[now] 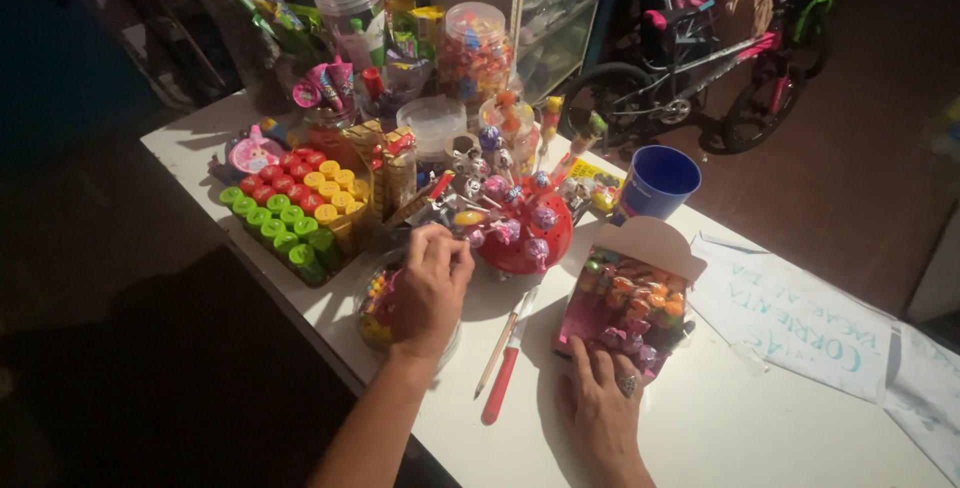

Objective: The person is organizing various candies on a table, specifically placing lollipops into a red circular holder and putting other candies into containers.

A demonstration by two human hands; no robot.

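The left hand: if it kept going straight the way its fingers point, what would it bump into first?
Most likely the lollipops standing in the red stand. The left hand points up and right over a clear candy tub, and its fingertips already sit close to the sticks, though depth is hard to judge.

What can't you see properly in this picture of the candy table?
Head view:
- Bowl: mostly covered by the left hand.
- Left fingertips: curled under, so whether they pinch anything is unclear.
- Candy box: its near edge is hidden by the right hand.
- Paper sheet: cut off by the right edge.
- Shelves: too dark.

Bright overhead light on the table (740, 418), dark blurry surroundings
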